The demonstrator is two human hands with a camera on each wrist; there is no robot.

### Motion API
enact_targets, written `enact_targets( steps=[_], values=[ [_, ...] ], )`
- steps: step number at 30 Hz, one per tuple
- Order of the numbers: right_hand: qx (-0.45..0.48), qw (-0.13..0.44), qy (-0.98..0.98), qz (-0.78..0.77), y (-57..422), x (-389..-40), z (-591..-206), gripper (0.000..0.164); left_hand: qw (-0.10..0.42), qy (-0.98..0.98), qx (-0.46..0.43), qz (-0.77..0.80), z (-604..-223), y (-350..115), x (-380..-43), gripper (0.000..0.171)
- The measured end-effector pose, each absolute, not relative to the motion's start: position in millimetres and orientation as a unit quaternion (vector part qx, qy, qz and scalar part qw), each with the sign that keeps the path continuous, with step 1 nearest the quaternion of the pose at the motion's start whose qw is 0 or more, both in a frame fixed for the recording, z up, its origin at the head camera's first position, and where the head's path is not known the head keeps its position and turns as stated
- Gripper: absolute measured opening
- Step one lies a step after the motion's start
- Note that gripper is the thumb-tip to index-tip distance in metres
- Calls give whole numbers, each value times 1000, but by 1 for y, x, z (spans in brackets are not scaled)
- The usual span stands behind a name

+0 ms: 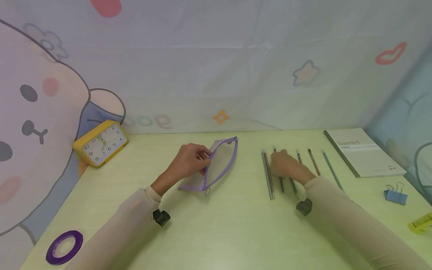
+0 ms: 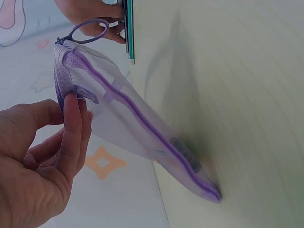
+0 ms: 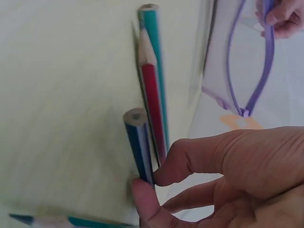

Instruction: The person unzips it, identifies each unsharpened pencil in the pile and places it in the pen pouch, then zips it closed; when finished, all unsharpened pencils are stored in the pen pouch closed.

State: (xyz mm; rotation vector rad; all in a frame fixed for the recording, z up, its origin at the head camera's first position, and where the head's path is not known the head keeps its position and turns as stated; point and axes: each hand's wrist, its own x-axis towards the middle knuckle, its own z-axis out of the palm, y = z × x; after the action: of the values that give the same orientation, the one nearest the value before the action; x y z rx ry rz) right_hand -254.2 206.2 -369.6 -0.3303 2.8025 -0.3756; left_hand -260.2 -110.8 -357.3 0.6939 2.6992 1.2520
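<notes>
My left hand pinches the rim of a see-through mesh pouch with purple zip edging. The pouch's mouth gapes in the head view, and a ring pull hangs at one end. To the right, my right hand pinches a dark blue pencil between thumb and finger, its flat end toward the wrist camera. Beside that pencil lie a red pencil with a sharpened point and a green pencil. Another green pencil crosses the bottom of the right wrist view.
Right of my right hand lie a brown pencil and a teal pencil. Farther right are a notebook, a blue binder clip and a yellow object. A yellow clock and purple tape roll stand left.
</notes>
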Motion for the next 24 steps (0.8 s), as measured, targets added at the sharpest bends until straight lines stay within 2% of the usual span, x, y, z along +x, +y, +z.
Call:
enact_targets(
  steps=[4,8,11,18,21,24],
  values=[
    [-103,130,972,-168,210,-257,-356,31,45,884,222,409,-358,-110,-261,24],
    [-109,138,949,-262,211,-256,-333,58,48,884,219,410,-359,-110,-261,24],
    [-131,189,902,-365,208,-251,-318,75,47,883,220,412,-360,-111,-262,24],
    [-183,349,751,-530,175,-253,-321,66,45,881,218,418,-360,-111,-263,25],
    [-159,368,696,-596,153,-258,-335,62,45,881,216,418,-361,-110,-263,26],
    [-131,353,671,-638,132,-267,-351,58,44,882,213,417,-362,-110,-263,25]
  ],
)
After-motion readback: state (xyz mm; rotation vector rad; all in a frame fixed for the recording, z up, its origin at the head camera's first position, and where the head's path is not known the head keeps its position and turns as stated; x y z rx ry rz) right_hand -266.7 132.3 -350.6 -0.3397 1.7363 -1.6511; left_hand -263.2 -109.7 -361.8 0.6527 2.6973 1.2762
